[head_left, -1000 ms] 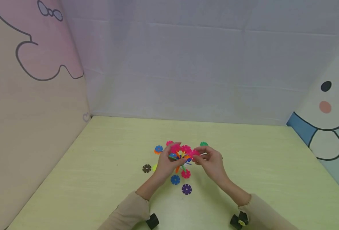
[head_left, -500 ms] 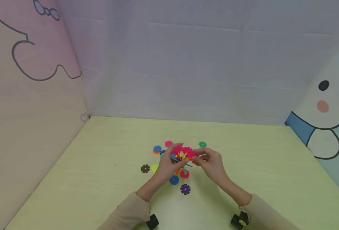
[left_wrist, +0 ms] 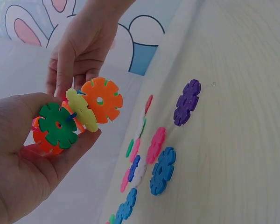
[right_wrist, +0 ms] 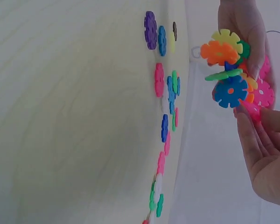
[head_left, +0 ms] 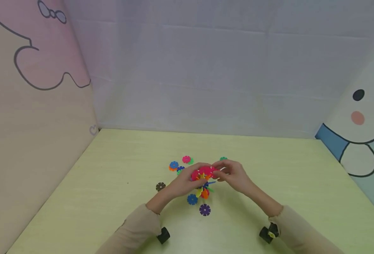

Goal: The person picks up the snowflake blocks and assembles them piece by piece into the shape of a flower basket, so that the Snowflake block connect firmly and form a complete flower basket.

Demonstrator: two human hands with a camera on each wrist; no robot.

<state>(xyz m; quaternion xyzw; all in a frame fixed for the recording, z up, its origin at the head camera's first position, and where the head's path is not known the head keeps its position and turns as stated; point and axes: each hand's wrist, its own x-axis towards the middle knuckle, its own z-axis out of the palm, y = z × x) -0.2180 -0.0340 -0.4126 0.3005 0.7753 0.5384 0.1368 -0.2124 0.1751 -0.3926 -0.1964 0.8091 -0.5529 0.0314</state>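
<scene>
Left grip (head_left: 184,181) holds notched, interlocked plastic discs (left_wrist: 85,112).

Left hand (head_left: 186,180) curled, gripping between thumb and fingers; right hand (head_left: 233,174) just beside, pinching. Left forearm (head_left: 162,200), right forearm (head_left: 265,200) slanting inward, both hands raised.

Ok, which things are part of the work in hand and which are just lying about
In hand:
multicoloured slotted-disc cluster, in left hand
pink slotted disc, pinched in right hand

On the table, possibly spares:
purple slotted disc
brown slotted disc
other loose slotted discs
</scene>
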